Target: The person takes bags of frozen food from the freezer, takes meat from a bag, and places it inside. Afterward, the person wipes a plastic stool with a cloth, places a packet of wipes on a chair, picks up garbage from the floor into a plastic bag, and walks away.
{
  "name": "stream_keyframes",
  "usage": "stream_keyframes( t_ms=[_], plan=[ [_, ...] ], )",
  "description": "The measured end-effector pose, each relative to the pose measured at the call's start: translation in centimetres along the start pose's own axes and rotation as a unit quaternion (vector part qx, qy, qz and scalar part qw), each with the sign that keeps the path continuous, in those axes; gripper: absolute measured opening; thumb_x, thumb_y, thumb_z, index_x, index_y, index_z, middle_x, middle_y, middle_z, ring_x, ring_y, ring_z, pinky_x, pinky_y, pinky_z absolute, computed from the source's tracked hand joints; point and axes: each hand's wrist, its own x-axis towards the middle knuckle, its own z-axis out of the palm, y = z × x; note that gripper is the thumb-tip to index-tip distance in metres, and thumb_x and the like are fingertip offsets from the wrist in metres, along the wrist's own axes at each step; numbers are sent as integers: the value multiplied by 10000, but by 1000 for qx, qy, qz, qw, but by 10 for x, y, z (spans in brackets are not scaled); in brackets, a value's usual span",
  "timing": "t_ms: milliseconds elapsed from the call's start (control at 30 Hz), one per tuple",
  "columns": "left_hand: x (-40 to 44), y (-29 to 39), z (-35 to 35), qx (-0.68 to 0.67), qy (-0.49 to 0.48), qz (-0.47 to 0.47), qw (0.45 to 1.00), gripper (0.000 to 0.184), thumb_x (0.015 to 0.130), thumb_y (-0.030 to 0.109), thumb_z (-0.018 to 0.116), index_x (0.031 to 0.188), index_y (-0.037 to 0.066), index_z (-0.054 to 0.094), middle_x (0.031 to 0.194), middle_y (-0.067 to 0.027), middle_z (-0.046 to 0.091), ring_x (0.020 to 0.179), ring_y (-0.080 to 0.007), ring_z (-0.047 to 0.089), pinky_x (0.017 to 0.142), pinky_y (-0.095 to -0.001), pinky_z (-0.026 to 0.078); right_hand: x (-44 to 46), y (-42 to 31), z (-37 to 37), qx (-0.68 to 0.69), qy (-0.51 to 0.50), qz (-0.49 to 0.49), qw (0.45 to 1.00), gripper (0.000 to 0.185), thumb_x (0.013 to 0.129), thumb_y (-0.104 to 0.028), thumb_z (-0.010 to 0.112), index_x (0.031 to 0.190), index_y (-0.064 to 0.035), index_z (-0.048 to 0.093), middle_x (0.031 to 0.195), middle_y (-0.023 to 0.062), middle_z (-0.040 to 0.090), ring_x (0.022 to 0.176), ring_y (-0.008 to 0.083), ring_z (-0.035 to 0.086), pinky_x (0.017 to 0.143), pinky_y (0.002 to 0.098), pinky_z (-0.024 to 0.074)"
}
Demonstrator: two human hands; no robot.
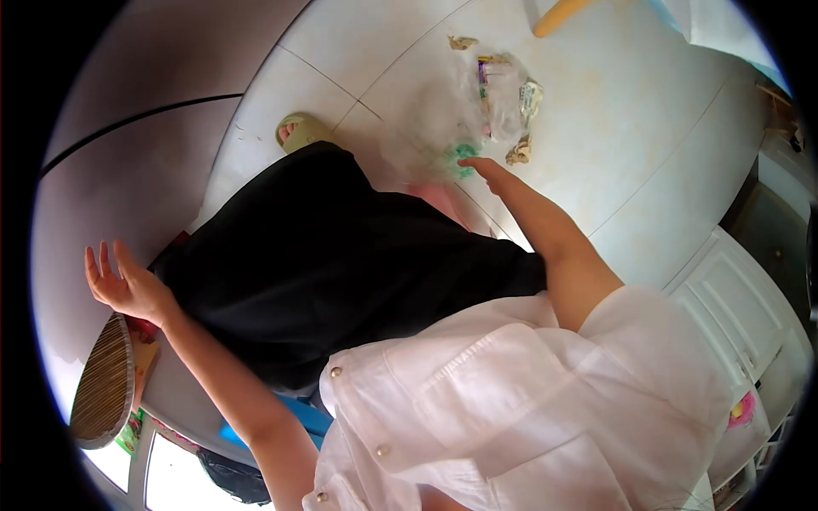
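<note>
White shirt (511, 383) cloth with round buttons lies nearest the camera, filling the space between the two forearms. Just beyond the fingertips of the right hand (482, 169) is a clear plastic bag (509, 109) on the floor (656, 128), with packaging showing through it, one piece edged in purple and yellow. A green patch (463, 158) of blurred plastic sits right at those fingertips; whether they touch it or pinch it, I cannot tell. The right hand is seen edge-on, its fingers stretched toward the green.

Around the bag, brown crumpled scraps (519, 152) lie near the right hand, and another brown scrap (463, 43) lies farther out, past the bag. Partly covered by the black garment (341, 264), a pink thing (439, 203) shows inward of the right hand.

The left hand (128, 288) is well apart from all this, out to the other side, fingers spread wide and holding nothing. Just below it stands a brown striped oval (102, 383) with a pale rim, and a red thing (143, 329) shows by the wrist. Ahead, between both hands, a green slipper (308, 132) shows bare toes.
</note>
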Motion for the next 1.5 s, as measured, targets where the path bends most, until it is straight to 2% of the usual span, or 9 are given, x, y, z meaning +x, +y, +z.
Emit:
stream_keyframes(
  t_ms=[233,367,533,633,767,1100,1300,1367,1500],
  plan=[
    [-10,97,25,-77,-244,6,967,274,917,44,551,1187,9,585,1102,-120,633,1039,-184,592,902,-293,472,-70,-32,31,252,-129,-266,922,438,882,-245,556,1288,-83,543,1382,59,453,1334,186,316,1106,387,187],
    [-52,140,97,-80,-585,-91,802,392,913,271,595,1188,-8,586,1057,-135,650,1022,-170,595,876,-292,462,-147,-67,53,107,-181,-455,865,509,862,-191,565,1345,-57,476,1410,66,381,1310,187,329,1088,331,227],
    [-94,157,180,60,-627,-278,725,553,857,443,630,1162,-17,608,1046,-90,625,991,-165,567,849,-265,426,-232,-89,71,-34,-227,-604,763,586,832,-114,595,1391,-84,421,1452,97,307,1338,220,302,1081,336,260],
    [-94,146,182,-107,-709,-282,637,559,835,416,661,1160,-36,604,935,-47,616,903,-125,538,812,-262,420,-235,-89,71,-75,-218,-631,740,560,821,-109,649,1345,-74,457,1432,106,344,1311,230,361,1048,344,344],
    [-102,151,164,-111,-569,-85,811,322,809,196,697,1059,-2,657,712,55,494,669,-58,436,642,-220,391,-201,-76,74,27,-180,-540,822,468,837,-154,685,1227,-18,466,1300,95,467,1198,190,469,979,328,410],
    [-76,142,163,-14,-522,75,849,230,775,123,729,729,30,524,636,0,470,626,-56,417,550,-225,352,-163,-139,70,289,-54,-370,881,266,757,-202,706,943,-51,592,838,40,619,721,131,569,625,265,438],
    [-13,128,102,-173,-435,-36,883,424,846,254,696,1179,22,571,1065,-80,589,972,-158,543,862,-280,423,-144,-130,38,363,-8,-386,848,144,726,-135,692,819,-44,632,722,44,616,648,124,560,554,255,418],
    [-2,100,60,-129,-403,-6,906,605,853,284,684,1353,45,444,1330,-146,475,1215,-240,459,1009,-349,366,-146,-114,1,377,0,-452,808,124,744,-129,676,819,-38,639,720,42,615,645,125,557,563,258,422],
    [9,7,-39,120,-200,17,972,604,858,296,681,1347,29,448,1332,-131,488,1217,-242,467,997,-347,385,-119,-29,-117,525,51,-455,718,98,798,-105,632,876,-47,647,787,45,629,696,147,568,609,273,435]
  ],
)
